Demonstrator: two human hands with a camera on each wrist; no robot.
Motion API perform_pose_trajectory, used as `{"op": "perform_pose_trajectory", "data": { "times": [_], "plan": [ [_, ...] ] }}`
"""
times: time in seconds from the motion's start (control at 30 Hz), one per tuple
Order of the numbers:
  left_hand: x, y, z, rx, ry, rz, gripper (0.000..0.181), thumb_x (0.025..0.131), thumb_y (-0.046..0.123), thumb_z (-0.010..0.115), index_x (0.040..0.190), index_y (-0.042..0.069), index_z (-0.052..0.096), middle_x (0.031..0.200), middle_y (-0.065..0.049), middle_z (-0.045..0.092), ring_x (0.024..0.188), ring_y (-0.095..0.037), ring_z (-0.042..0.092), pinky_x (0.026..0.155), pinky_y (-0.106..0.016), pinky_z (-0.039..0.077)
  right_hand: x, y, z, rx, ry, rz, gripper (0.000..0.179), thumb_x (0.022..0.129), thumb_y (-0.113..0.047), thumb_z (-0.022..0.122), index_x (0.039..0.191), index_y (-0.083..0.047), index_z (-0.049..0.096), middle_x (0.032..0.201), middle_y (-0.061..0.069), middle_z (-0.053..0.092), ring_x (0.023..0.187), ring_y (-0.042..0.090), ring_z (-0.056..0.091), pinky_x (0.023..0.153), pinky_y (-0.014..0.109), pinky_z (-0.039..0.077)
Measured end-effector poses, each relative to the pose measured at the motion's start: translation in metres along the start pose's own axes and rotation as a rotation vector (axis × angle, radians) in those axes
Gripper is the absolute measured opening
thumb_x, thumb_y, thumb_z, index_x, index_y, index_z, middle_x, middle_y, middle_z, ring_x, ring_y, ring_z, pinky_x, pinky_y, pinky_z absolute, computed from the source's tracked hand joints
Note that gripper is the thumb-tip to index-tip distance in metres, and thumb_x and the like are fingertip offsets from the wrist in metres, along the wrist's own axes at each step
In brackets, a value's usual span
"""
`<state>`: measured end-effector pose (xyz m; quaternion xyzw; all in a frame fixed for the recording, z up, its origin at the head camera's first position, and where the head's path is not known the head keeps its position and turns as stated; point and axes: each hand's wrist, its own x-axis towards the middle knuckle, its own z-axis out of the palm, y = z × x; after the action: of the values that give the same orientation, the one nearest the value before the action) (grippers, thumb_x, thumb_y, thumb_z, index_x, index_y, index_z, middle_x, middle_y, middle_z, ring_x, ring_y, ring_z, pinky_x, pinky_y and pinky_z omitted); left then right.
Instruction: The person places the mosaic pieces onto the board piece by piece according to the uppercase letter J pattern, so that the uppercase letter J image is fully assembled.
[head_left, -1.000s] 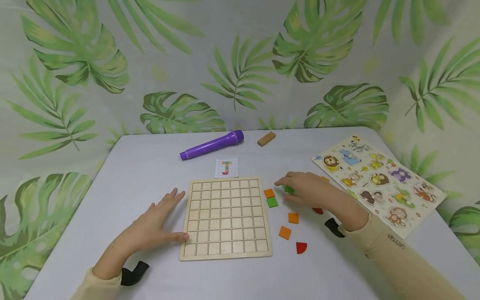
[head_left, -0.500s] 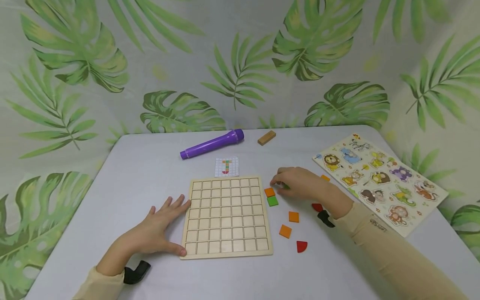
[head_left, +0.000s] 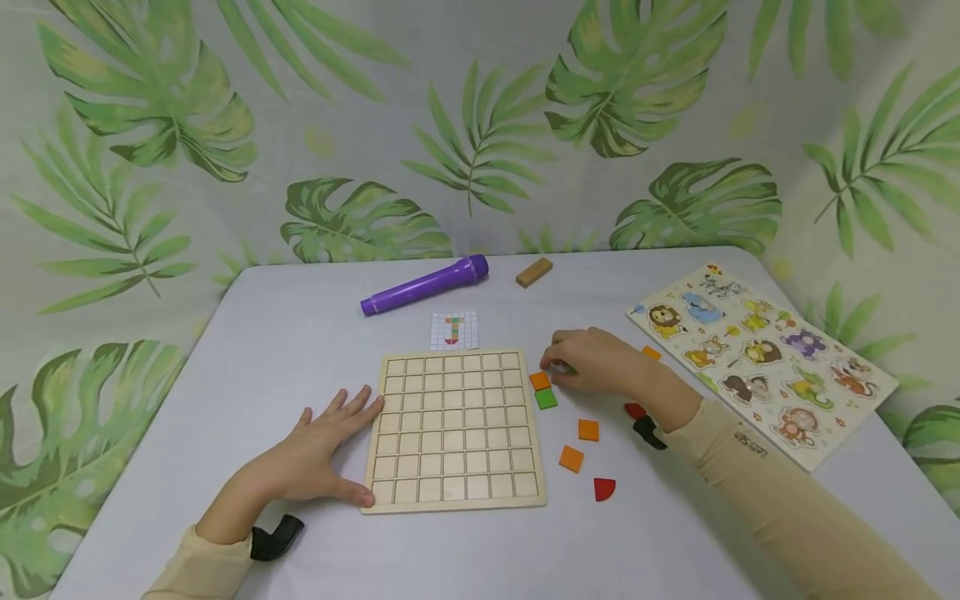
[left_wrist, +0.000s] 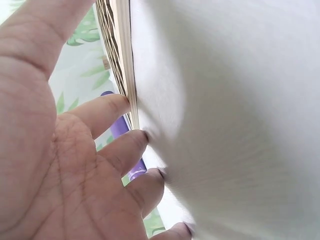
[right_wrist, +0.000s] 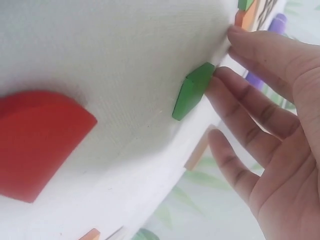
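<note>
My left hand (head_left: 315, 458) lies spread at the left side of a wooden grid board (head_left: 457, 433), the thumb at its lower left corner and fingertips along its edge. In the left wrist view the fingers (left_wrist: 112, 110) meet the board's side and the white table. To the right of the board, my right hand (head_left: 596, 362) reaches down with bent-over fingertips. The right wrist view shows a green tile (right_wrist: 195, 90) touching its middle fingertips. Its thumb and forefinger tips come close to an orange tile (head_left: 540, 381), which adjoins another green tile (head_left: 546, 398).
Loose orange tiles (head_left: 588, 430) and red quarter-round pieces (head_left: 603, 489) lie on the right. Behind the board are a small pattern card (head_left: 453, 331), a purple microphone (head_left: 423, 286) and a wooden block (head_left: 534, 272). An animal puzzle board (head_left: 761, 367) lies far right.
My right hand has moved slightly left and its fingers have drawn in over the green tile, now hidden in the head view. My left thumb has slid down to the board's lower corner.
</note>
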<state>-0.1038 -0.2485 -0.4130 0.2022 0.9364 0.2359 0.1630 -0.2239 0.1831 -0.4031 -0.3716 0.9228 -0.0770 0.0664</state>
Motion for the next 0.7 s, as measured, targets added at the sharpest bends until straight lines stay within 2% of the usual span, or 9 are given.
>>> {"op": "perform_pose_trajectory", "data": {
  "times": [0.3,0.53,0.7],
  "plan": [
    [-0.0001,0.0014,0.0016,0.0,0.012,-0.002,0.132,0.064,0.064,0.095,0.171,0.016,0.032,0.18,-0.018,0.018,0.164,-0.056,0.008,0.116,-0.091,0.003,0.0032,-0.0014,-0.001,0.021,-0.001,-0.019,0.014,0.098,-0.019,0.079,0.111,-0.014,0.082,0.099,0.0,0.071,0.082,0.009,0.06,0.079,0.031,0.057],
    [-0.0002,0.0009,0.0014,0.007,0.014,-0.002,0.132,0.064,0.065,0.095,0.171,0.017,0.032,0.18,-0.018,0.019,0.164,-0.056,0.009,0.116,-0.091,0.004,0.0055,-0.0035,-0.0034,0.131,-0.052,-0.005,0.017,0.1,-0.018,0.076,0.115,-0.014,0.082,0.101,-0.001,0.072,0.089,0.013,0.061,0.086,0.033,0.057],
    [-0.0004,0.0001,0.0025,0.007,0.008,-0.007,0.132,0.065,0.064,0.095,0.171,0.018,0.03,0.18,-0.016,0.018,0.164,-0.056,0.008,0.117,-0.09,0.003,0.0057,-0.0027,-0.002,0.152,-0.05,-0.011,0.016,0.1,-0.018,0.076,0.114,-0.014,0.083,0.102,-0.001,0.072,0.09,0.015,0.061,0.085,0.033,0.055]
  ]
}}
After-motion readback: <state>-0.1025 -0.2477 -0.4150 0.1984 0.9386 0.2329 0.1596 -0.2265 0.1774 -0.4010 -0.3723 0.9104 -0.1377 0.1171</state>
